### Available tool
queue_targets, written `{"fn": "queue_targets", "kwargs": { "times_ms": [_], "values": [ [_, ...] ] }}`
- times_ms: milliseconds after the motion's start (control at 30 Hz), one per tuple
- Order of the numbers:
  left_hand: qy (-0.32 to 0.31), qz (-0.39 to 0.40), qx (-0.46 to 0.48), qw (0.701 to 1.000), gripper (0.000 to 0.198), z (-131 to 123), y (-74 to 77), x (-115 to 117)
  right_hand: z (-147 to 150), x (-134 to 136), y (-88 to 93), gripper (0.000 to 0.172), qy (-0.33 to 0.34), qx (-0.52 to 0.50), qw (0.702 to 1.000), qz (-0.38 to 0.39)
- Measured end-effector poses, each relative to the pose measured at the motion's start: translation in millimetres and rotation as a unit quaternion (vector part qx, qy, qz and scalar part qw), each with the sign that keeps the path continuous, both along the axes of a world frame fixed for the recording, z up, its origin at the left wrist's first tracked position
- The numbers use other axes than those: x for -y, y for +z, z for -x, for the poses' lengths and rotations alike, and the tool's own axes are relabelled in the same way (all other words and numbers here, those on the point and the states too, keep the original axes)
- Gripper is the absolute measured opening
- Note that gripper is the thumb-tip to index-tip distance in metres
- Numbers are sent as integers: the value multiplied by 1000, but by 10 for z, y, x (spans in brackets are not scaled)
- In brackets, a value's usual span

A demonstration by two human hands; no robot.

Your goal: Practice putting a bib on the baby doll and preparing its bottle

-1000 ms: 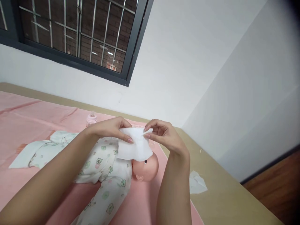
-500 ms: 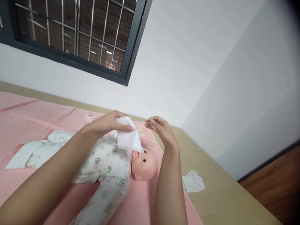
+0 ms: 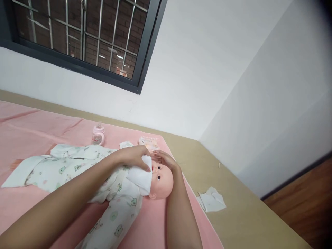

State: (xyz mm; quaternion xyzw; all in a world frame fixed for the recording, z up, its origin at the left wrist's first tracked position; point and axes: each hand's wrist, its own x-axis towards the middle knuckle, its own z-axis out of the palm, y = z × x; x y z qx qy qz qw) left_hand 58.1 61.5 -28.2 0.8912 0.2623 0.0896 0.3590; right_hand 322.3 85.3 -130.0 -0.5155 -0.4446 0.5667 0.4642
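One baby doll [image 3: 118, 192], two white wipes [image 3: 140, 177] [image 3: 212, 200], one left hand [image 3: 137, 156], one right hand [image 3: 165, 159], one pink-topped baby bottle [image 3: 98, 134], one small packet-like item [image 3: 148, 141], one pink mat [image 3: 153, 221], one barred window [image 3: 148, 52].

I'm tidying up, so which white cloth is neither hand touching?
The loose cloth on the tan tabletop; the other cloth is on the doll, under the left hand.

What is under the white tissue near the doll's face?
The white tissue lies over the doll's neck; printed clothes show past its edge. What the tissue and left hand cover, including most of the neck, cannot be seen.
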Motion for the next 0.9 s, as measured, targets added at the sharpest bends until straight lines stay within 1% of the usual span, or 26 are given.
{"fn": "queue_targets", "kwargs": {
  "times_ms": [133,300,467,567,767,900],
  "values": [
    [2,-48,-23,999,30,-24,-1,31,-33,-31,-119,28,-18,-27,999,1],
    [1,-82,-28,996,31,-39,-21,48,-68,-72,-192,25,-36,-42,998,-7],
    [-1,-97,-15,995,31,-11,-25,3,-74,-84,-221,26,-51,-53,997,-8],
    [-2,-103,3,995,26,2,-35,-33,-78,-85,-230,27,-53,-60,997,-10],
    [-7,-103,-3,995,22,-7,-51,-46,-88,-102,-262,25,-65,-71,995,-15],
    [6,-106,4,994,17,-17,-86,-69,-92,-112,-272,24,-69,-70,995,-13]
  ]
}}
